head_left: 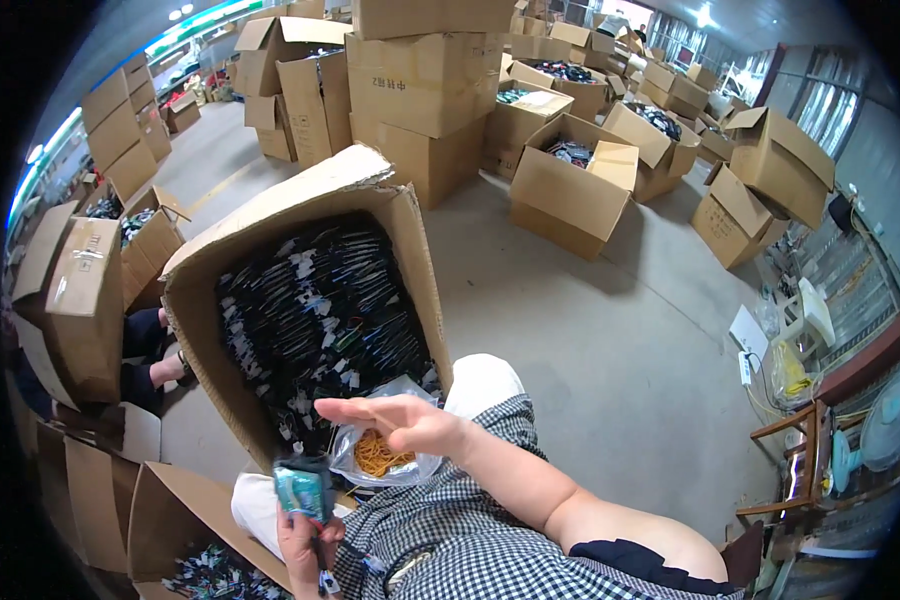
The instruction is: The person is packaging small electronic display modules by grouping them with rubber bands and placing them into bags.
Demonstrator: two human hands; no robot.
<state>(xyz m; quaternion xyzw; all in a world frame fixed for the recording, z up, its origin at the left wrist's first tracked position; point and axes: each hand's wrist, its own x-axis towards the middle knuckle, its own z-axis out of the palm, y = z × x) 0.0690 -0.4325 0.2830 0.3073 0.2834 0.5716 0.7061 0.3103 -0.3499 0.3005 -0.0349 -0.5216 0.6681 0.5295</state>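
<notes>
while left hand (305, 540) grips teal packet bundle (302, 490), right hand (400, 420) hovers open, empty, above rubber band bag (375, 455); pinch single band, keep bundle squared.

Matt brown cardboard box (390, 215), glossy clear plastic bag (395, 395), smooth grey concrete floor (590, 330), checked cloth shirt (470, 530).
</notes>
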